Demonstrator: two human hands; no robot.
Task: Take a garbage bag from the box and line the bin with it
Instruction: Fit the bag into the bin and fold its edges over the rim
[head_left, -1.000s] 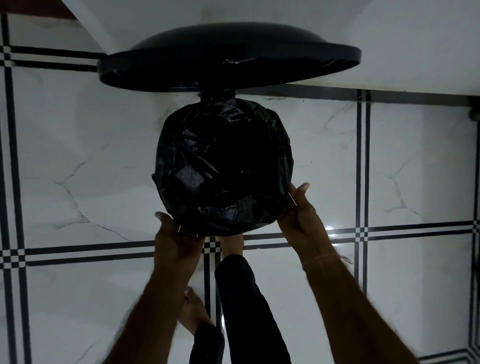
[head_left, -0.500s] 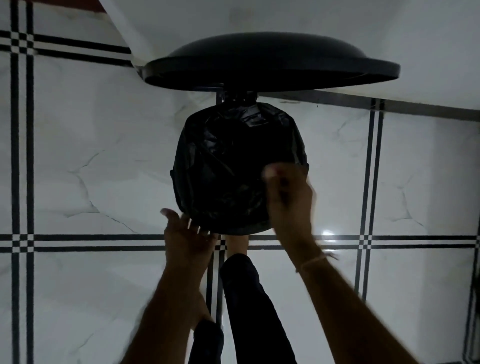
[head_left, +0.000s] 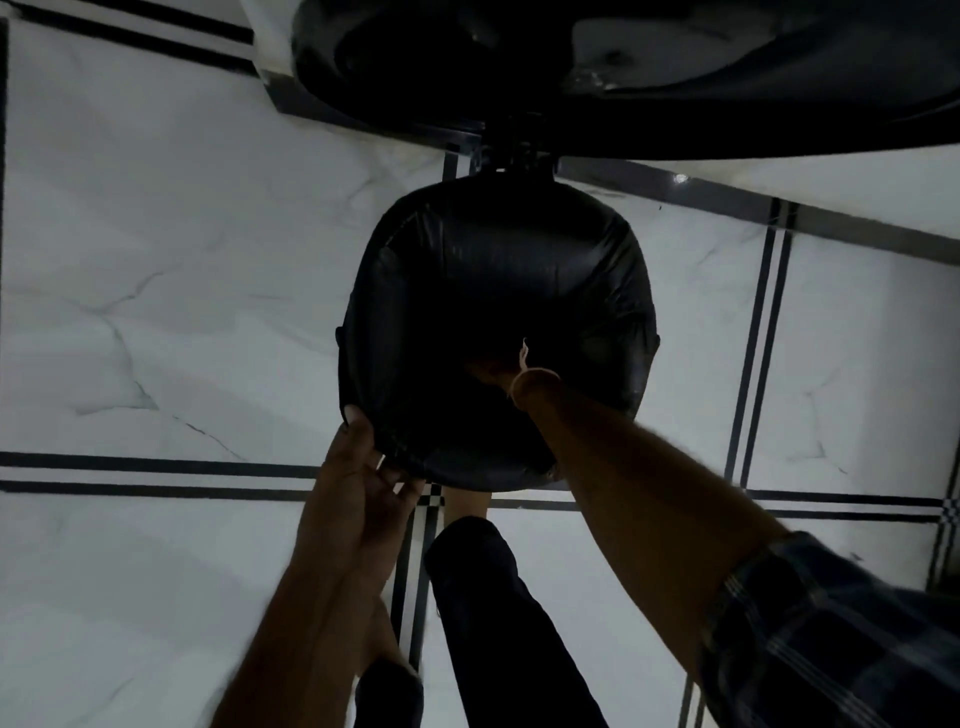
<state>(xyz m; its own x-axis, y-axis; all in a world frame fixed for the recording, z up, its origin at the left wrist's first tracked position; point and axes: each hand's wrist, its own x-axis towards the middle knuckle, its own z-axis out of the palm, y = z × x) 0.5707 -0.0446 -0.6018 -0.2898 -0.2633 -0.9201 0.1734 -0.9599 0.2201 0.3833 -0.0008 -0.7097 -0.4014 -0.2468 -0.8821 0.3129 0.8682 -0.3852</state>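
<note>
A round black bin (head_left: 347, 358) stands on the floor below me, its lid (head_left: 675, 109) swung up at the back. A black garbage bag (head_left: 498, 270) covers its inside and folds over the rim. My left hand (head_left: 358, 478) grips the bag's edge at the near left of the rim, thumb on top. My right hand (head_left: 488, 370) reaches down into the bag; only the wrist, with a thread band, shows clearly, and the fingers are lost in the dark. No box is in view.
White marble floor tiles (head_left: 156, 312) with black stripe borders surround the bin. My foot (head_left: 465, 506) and dark trouser leg (head_left: 509, 623) stand just in front of the bin. A white wall base (head_left: 857, 208) runs behind it.
My right hand went from the bin's right rim down into the bag. The crumpled bag now lies smoother inside. The left hand stays at the near left rim. My head came closer.
</note>
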